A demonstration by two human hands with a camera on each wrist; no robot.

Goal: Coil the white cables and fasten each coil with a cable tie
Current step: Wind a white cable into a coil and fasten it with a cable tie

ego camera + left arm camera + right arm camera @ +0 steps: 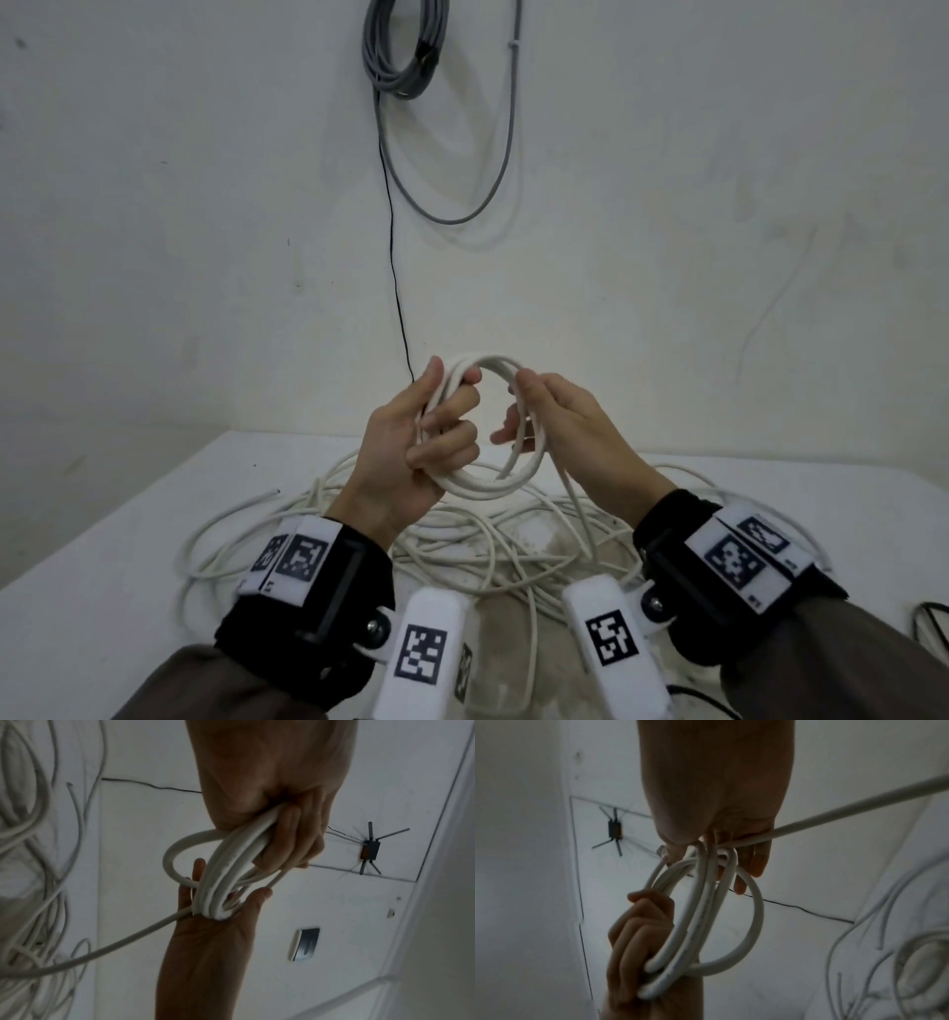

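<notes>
Both hands grip one white cable coil (480, 478): left hand (411, 452) curled, right hand (560, 426) pinching.

A bare utility or workshop-like room is showing here: plain scuffed white walls (667, 180), a grey cable coil (405, 49) hanging on the wall, a thin black wire (393, 246) running down it, and loose white cables (488, 539) lying tangled across a white table (102, 565).
</notes>
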